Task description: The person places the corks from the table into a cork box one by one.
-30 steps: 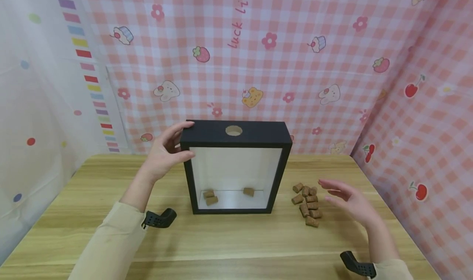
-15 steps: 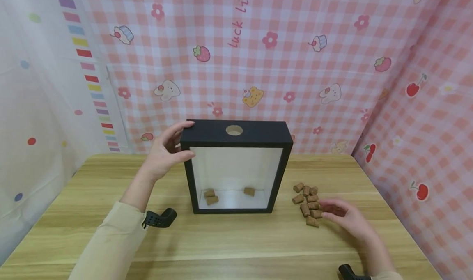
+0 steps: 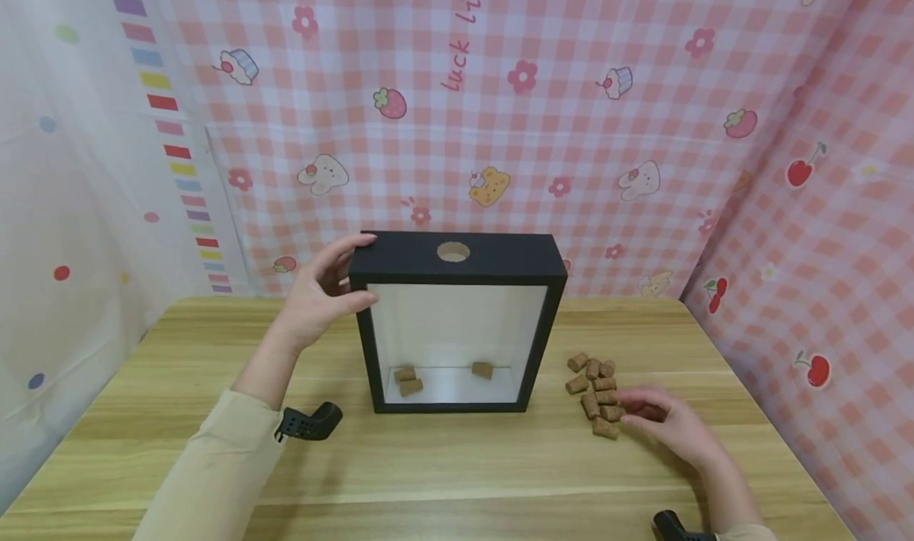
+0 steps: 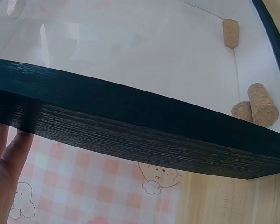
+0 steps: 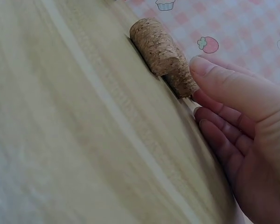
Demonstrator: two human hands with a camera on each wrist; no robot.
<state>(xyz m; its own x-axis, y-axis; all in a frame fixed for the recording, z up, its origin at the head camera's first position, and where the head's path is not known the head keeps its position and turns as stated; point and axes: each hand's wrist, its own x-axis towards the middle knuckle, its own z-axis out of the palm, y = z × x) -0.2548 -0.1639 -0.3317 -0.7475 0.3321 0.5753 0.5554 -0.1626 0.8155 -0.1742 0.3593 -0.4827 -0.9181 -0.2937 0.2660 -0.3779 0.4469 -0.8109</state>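
A black shadow box frame stands upright on the wooden table, with a round hole in its top and a clear front. Inside at its bottom lie a few corks. My left hand grips the frame's upper left corner, thumb on the front and fingers over the top and side. To the right of the frame is a loose pile of several corks. My right hand is at the pile's right edge. In the right wrist view, its thumb and fingers are around the end of a cork; firm contact is unclear.
A pink checked cloth hangs behind the table, with more cloth along both sides. Bare wooden tabletop lies in front of the frame. A black wrist mount sticks out from the left sleeve.
My right hand has come down and left from above the table to the cork pile, then stayed nearly still. The nearest cork has shifted slightly. My left hand keeps its grip on the frame.
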